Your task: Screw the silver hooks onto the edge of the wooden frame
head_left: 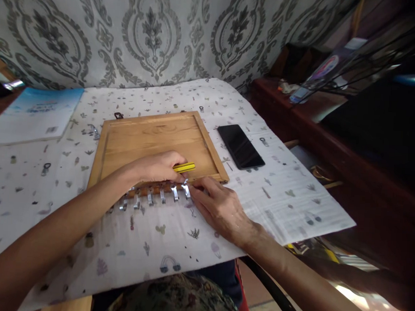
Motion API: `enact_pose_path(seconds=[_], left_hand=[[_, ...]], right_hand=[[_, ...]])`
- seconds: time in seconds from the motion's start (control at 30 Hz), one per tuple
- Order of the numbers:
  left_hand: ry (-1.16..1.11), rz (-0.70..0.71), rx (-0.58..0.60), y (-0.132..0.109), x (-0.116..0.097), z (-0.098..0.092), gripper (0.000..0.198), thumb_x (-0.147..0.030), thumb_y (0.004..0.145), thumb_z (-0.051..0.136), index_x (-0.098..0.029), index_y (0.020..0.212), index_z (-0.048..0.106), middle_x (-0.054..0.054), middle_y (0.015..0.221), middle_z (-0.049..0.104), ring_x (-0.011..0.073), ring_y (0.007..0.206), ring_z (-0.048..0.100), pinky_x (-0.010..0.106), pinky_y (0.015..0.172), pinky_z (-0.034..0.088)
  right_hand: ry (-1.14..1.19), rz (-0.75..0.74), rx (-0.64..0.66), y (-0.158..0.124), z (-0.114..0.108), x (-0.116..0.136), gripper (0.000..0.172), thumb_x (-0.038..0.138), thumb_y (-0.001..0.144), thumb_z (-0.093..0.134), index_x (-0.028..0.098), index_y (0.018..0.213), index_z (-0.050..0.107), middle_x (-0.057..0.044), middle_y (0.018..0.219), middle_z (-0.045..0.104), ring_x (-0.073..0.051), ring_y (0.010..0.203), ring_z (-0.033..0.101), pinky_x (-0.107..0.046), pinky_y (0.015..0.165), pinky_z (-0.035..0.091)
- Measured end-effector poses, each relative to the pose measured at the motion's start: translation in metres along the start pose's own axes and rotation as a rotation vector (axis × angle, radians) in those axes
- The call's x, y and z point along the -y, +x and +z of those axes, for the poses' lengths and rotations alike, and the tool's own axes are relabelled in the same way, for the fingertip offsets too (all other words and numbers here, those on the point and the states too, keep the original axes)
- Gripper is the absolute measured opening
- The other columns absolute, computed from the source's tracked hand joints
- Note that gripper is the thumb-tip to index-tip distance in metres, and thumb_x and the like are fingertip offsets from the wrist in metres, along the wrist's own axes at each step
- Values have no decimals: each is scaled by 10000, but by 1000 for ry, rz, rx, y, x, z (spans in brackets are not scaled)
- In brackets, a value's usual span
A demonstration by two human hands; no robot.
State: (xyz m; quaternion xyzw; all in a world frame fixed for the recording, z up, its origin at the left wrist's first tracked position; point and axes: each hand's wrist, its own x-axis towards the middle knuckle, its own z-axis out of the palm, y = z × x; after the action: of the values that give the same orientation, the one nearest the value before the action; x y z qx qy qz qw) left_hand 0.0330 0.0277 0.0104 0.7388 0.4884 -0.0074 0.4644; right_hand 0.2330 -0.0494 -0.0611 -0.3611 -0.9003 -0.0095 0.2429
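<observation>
A shallow wooden tray-like board (153, 137) lies flat on the patterned cloth. Along its near edge runs a row of several metal hooks (149, 196). My left hand (157, 167) rests on the board's near edge, closed around a yellow and black tool (184, 167) that points right. My right hand (214, 204) lies on the cloth at the board's near right corner, its fingertips pinched at the rightmost hook (186, 189).
A black phone (241, 146) lies face up right of the board. A blue and white booklet (35, 113) sits at the far left. The table's right edge drops beside a dark wooden cabinet (331, 147) holding cables and clutter. A patterned wall stands behind.
</observation>
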Motion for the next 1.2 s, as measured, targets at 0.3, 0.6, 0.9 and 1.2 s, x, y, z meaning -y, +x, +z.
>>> enact_pose_path(seconds=[0.3,0.6,0.9,1.2], left_hand=[[-127,-6,13,5,7,3,117,-225,702,680,-179,679,576,-38,587,555,117,534,493,245,534,351],[-115,23,46,3,3,-1,125,-232,689,696,-180,654,587,-47,559,553,110,507,497,239,517,365],[-54,92,15,2,15,3,174,-345,757,652,-181,772,594,-29,658,572,124,586,508,240,531,326],[89,139,-112,-9,14,-7,355,-474,846,603,-193,695,447,-46,643,426,103,580,392,270,547,254]], right_hand=[[14,6,-13,1,0,1,197,105,979,524,148,1016,713,-92,945,703,-183,832,683,-286,693,584],[49,25,13,0,1,0,220,105,975,522,160,1036,726,-94,977,701,-191,870,684,-306,734,606],[-11,-1,1,0,2,0,219,109,978,512,147,1041,718,-100,962,703,-191,833,693,-299,703,607],[25,11,-2,-1,1,0,219,104,974,510,165,1034,712,-91,972,701,-181,840,681,-291,708,594]])
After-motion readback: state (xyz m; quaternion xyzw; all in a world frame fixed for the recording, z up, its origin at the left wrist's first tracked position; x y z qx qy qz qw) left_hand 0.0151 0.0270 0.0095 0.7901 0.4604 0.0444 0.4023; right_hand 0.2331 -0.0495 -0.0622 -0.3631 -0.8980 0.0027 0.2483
